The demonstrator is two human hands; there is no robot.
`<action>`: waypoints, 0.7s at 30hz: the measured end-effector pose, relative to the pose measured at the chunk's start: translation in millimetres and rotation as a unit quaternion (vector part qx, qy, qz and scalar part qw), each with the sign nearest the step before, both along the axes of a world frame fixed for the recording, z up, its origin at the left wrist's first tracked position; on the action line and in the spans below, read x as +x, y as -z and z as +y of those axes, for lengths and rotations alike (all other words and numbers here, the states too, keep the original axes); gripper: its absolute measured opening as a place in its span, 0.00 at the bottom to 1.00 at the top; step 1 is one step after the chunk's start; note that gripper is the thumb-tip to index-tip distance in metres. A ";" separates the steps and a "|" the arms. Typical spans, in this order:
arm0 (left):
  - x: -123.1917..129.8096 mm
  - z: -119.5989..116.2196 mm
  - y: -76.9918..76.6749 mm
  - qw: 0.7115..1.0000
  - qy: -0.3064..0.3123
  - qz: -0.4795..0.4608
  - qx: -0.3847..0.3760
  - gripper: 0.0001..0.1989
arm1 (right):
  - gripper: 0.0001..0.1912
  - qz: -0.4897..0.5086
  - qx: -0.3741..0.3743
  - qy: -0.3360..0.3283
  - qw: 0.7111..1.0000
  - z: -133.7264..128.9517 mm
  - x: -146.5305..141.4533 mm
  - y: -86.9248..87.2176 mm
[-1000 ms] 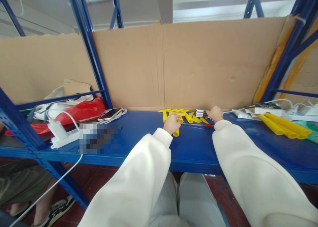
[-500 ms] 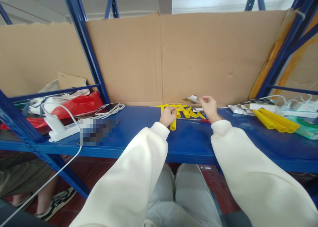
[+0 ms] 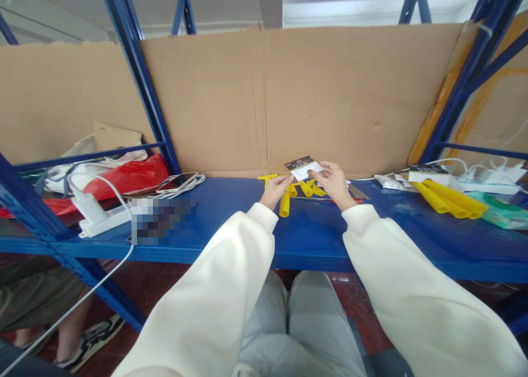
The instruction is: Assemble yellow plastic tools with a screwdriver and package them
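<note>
Between my hands, above the blue shelf (image 3: 231, 217), is a small black and white printed card (image 3: 303, 169). My left hand (image 3: 277, 190) pinches its lower left corner. My right hand (image 3: 333, 182) grips its right side between thumb and fingers. Below and behind the card lie several yellow paper rolls (image 3: 284, 205) and smaller yellow pieces (image 3: 306, 188), partly hidden by my hands. A thin tool with a red part (image 3: 357, 200) lies beside my right wrist.
Long yellow rolls (image 3: 447, 200) lie at the right near a green packet (image 3: 505, 209) and a white and black box (image 3: 429, 173). A white power strip (image 3: 105, 219) and red bag (image 3: 132, 176) are left. A cardboard panel (image 3: 322, 96) stands behind. Another person's legs show at lower left.
My right hand has brought the card left and turned its printed face toward me. My left hand has risen from the yellow rolls and taken the card's left corner.
</note>
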State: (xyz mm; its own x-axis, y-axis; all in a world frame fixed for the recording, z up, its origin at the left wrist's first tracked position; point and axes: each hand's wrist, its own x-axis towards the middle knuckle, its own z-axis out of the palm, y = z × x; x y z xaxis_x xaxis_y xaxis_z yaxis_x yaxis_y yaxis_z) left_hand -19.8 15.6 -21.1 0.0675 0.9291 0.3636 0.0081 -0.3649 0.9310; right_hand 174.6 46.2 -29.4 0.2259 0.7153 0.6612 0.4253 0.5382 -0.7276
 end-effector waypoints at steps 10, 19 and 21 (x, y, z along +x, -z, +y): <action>-2.2 8.1 1.6 0.999 -0.005 -0.036 -0.004 0.13 | 0.21 0.004 -0.066 -0.058 0.996 -4.4 -4.0 2.5; -2.2 10.2 2.2 0.998 -0.050 -0.043 -0.020 0.16 | 0.26 0.063 -0.127 -0.123 0.982 -19.5 -4.7 -2.6; -4.3 12.6 3.7 0.997 -0.079 -0.010 -0.014 0.15 | 0.26 0.087 -0.137 -0.161 0.974 -21.5 -5.4 -4.1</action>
